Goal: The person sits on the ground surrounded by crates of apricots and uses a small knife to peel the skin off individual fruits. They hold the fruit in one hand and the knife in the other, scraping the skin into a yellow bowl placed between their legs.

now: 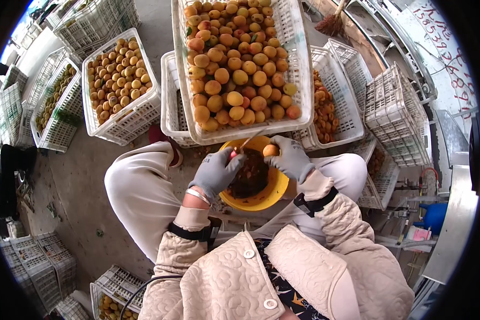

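My left hand (218,170), in a grey glove, grips a thin metal tool (234,153) with a red handle, its narrow shaft angled up to the right. An orange apricot (271,150) is in my right hand (290,160), also gloved, with my fingers round it. Both hands are over a yellow basin (274,191) between my knees, which holds dark, wet-looking scraps (248,181). Just beyond them, a white plastic crate (193,132) is piled with orange and yellow apricots (240,77).
Crates of apricots stand left (98,125) and lower left (120,282). A crate of halved fruit (325,109) sits behind at right, beside stacked crates (394,117). A straw broom (328,22) is at the top. A blue tank (432,218) and metal fittings are right.
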Action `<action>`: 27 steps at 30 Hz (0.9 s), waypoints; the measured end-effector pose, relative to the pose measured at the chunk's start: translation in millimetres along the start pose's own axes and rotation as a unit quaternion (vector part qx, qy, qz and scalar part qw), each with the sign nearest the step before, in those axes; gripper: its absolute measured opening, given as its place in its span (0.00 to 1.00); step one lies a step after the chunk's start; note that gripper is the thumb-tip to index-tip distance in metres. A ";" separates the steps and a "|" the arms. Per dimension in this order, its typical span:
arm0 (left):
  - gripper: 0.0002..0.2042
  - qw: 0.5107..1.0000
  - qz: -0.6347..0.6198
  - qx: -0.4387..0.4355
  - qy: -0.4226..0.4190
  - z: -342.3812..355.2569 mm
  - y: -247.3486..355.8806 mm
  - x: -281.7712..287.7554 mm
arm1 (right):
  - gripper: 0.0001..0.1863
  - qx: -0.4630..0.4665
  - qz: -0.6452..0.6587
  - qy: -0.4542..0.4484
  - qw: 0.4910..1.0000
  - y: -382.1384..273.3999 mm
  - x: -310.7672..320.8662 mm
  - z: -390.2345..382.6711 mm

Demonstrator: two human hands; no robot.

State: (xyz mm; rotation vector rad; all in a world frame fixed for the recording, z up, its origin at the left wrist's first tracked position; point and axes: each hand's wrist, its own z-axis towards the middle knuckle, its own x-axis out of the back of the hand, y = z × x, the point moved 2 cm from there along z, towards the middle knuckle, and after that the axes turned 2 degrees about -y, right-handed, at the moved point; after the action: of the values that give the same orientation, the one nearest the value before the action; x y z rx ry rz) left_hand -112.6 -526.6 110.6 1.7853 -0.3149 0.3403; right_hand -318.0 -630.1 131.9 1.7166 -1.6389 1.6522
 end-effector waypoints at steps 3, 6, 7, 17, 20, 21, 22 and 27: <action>0.19 0.978 -0.109 -0.138 0.108 0.7 19.6 -12.5 | 0.20 0.035 0.600 -0.204 0.773 -10.8 -20.2 3.1; 0.18 0.976 -0.016 -0.173 0.131 -0.3 16.6 -28.8 | 0.20 -0.049 0.747 -0.209 0.629 -12.2 -53.4 -3.0; 0.17 0.976 0.022 -0.168 0.139 -1.9 18.4 -30.6 | 0.21 -0.040 0.750 -0.204 0.628 -8.2 -63.7 -2.1; 0.12 0.950 -0.191 -0.061 0.237 4.5 8.9 -60.2 | 0.18 0.025 0.414 0.154 0.897 -31.2 -83.9 1.7; 0.14 0.899 -0.384 -0.033 0.209 12.8 -3.6 -73.2 | 0.15 0.092 0.270 0.240 0.928 -46.0 -74.9 1.9; 0.15 0.879 -0.431 -0.023 0.203 14.9 -7.4 -75.4 | 0.15 0.120 0.230 0.257 0.931 -46.4 -72.6 5.3; 0.17 0.889 -0.408 -0.016 0.207 16.3 -12.4 -74.4 | 0.15 0.149 0.190 0.273 0.931 -46.0 -69.9 8.4; 0.20 0.792 -0.592 -0.017 0.148 23.5 -17.5 -73.3 | 0.19 0.228 0.297 0.260 0.890 -39.7 -72.5 7.6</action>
State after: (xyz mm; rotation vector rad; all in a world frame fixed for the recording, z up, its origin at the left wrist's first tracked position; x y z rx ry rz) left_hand -171.7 -543.0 60.9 1.5289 1.0104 -0.3010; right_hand -262.2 -584.9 90.3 0.7724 -1.6628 2.6620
